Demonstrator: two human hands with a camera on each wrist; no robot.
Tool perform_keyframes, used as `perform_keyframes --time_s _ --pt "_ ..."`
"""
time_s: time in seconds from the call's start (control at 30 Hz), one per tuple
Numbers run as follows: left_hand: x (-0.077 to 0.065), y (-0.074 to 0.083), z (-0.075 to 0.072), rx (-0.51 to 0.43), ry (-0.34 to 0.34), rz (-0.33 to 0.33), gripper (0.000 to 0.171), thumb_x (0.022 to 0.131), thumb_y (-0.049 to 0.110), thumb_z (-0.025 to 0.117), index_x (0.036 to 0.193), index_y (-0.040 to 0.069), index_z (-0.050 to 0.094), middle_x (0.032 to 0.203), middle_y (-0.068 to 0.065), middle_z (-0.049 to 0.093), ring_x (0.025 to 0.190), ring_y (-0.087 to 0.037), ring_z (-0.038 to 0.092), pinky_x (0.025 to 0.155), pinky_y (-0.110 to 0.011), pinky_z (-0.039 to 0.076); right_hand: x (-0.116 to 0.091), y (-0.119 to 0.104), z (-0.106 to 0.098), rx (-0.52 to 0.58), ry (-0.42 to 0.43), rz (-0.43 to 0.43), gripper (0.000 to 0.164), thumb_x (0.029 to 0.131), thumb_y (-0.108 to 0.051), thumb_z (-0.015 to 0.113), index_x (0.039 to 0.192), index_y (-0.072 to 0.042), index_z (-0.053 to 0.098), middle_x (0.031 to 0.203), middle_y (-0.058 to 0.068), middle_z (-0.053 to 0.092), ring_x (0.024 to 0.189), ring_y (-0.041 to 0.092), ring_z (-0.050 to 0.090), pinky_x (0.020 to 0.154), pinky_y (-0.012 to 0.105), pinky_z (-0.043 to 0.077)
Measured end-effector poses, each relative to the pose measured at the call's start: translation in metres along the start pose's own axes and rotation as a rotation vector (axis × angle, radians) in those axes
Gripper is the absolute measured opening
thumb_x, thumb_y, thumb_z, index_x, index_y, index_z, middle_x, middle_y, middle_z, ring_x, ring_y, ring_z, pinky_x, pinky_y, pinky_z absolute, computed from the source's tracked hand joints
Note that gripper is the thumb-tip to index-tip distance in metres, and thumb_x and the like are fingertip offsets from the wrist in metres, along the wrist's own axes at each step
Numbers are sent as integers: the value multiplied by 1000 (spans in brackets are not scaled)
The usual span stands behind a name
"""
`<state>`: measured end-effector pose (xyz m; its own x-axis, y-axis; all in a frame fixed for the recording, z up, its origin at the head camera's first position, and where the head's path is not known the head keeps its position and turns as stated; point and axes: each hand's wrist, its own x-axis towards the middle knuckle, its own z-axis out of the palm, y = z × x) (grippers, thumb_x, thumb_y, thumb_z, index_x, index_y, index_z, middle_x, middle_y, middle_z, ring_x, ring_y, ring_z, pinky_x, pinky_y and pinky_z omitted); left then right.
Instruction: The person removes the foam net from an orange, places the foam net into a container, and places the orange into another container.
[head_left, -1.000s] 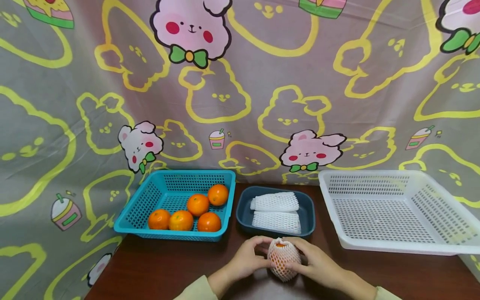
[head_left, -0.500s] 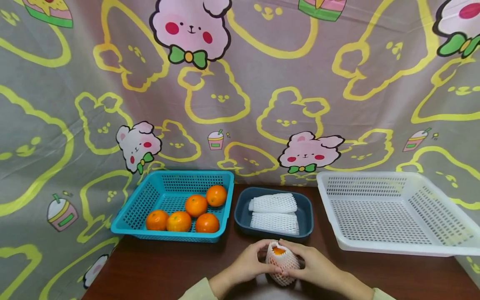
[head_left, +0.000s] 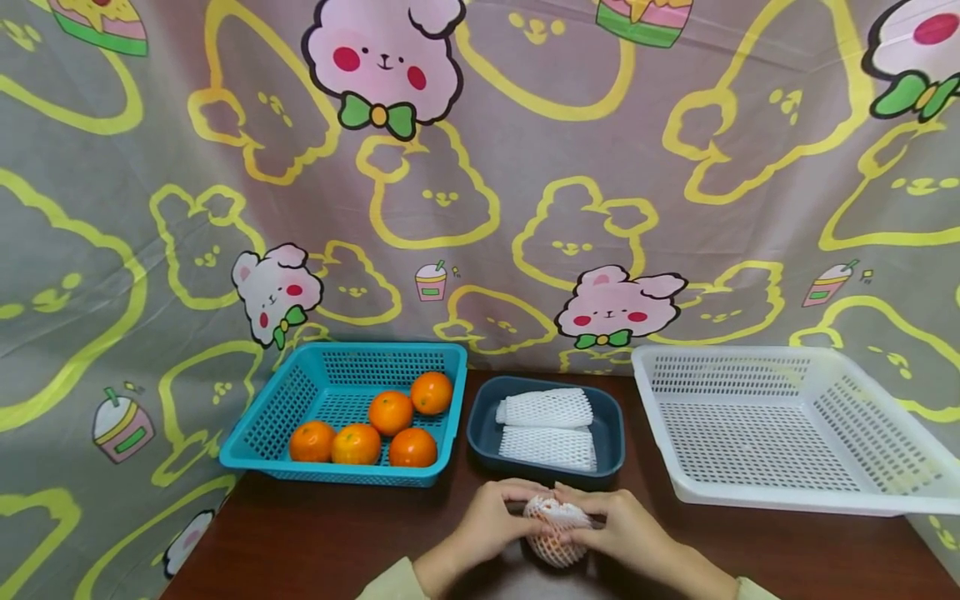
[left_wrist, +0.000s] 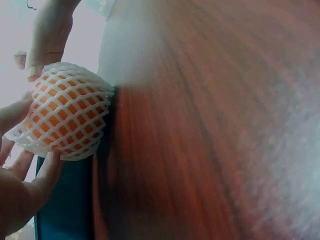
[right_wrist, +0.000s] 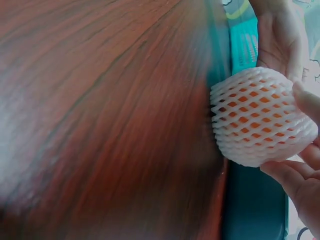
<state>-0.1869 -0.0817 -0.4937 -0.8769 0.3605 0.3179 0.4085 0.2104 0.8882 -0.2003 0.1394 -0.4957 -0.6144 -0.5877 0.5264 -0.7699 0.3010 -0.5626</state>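
An orange in a white foam net sleeve (head_left: 557, 543) is held low over the front of the table between both hands. My left hand (head_left: 489, 527) grips its left side, thumb in front and fingers behind the top. From the right, my right hand (head_left: 636, 532) holds it the same way, its thumb across the front. The sleeve's upper edge is bunched white over the top of the fruit. Orange skin shows through the netting (left_wrist: 67, 112) in the left wrist view, and less of it through the mesh (right_wrist: 262, 120) in the right wrist view.
Behind the hands, a dark blue tray (head_left: 483, 454) holds flat white foam net sleeves (head_left: 549, 447). A turquoise basket (head_left: 341, 473) with several oranges (head_left: 356, 444) stands at the left, and a white basket (head_left: 780, 496) at the right. A patterned cloth (head_left: 480, 208) hangs behind the table.
Orange skin showed at the sleeve's top opening earlier; now the sleeve's edge is drawn in over it. Both hands have shifted slightly left with the fruit, fingers closer over its top.
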Motion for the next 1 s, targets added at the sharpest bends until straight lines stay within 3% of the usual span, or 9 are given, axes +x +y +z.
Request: perform_keyframes --time_s 0.17,0.3,0.4,0.5,0.6,0.67,0.8,0.93,1.0 --pt "2 4 -6 36 16 -79 18 71 10 78 89 8 76 89 6 68 86 -6 61 72 -22 50 6 -3 1 81 -10 5 28 77 -14 75 104 -6 71 108 6 66 96 20 63 77 13 46" --pt "6 5 -8 27 29 -161 15 70 5 75 85 8 75 81 6 68 74 -3 61 64 -21 51 10 -5 1 87 -14 40 26 76 0 73 101 -4 72 105 5 67 96 19 63 75 15 48" --pt "7 6 -10 18 43 -194 12 71 6 75 83 8 75 80 3 69 70 -4 61 62 -21 51 12 -6 2 101 -50 104 22 80 -9 72 102 -7 72 103 1 68 93 13 63 72 18 50" --pt "6 6 -10 37 59 -205 11 72 10 77 82 10 74 80 4 68 69 -4 60 61 -21 50 11 -7 3 145 -153 180 25 84 -26 69 103 -10 71 96 -5 68 85 5 61 67 21 50" --pt "5 6 -11 51 72 -186 13 71 14 79 83 11 74 80 7 67 70 -4 60 62 -21 50 8 -9 5 174 -246 223 33 82 -36 69 105 -12 67 92 -11 65 80 2 58 64 23 49" --pt "4 6 -13 60 64 -152 15 72 16 79 86 11 74 83 8 66 74 -4 60 64 -22 51 8 -10 7 171 -257 226 38 80 -38 71 105 -10 65 91 -11 64 78 1 57 63 23 49" --pt "6 8 -20 118 -32 -149 30 72 28 80 98 15 71 92 10 65 85 -5 59 73 -24 50 8 -9 10 138 -220 192 38 77 -38 73 101 -9 66 89 -11 65 77 0 57 61 22 48" --pt "6 10 -30 206 -174 -230 53 66 36 83 112 20 65 100 15 62 90 -3 56 80 -25 47 9 -7 11 99 -197 127 47 78 -38 72 111 -5 64 102 -3 66 89 4 59 70 24 51" --pt "6 10 -33 238 -213 -240 59 63 36 85 115 20 63 101 16 62 90 -2 55 81 -26 46 9 -7 11 78 -185 92 52 79 -37 71 116 -2 62 109 2 65 97 8 59 75 26 51"
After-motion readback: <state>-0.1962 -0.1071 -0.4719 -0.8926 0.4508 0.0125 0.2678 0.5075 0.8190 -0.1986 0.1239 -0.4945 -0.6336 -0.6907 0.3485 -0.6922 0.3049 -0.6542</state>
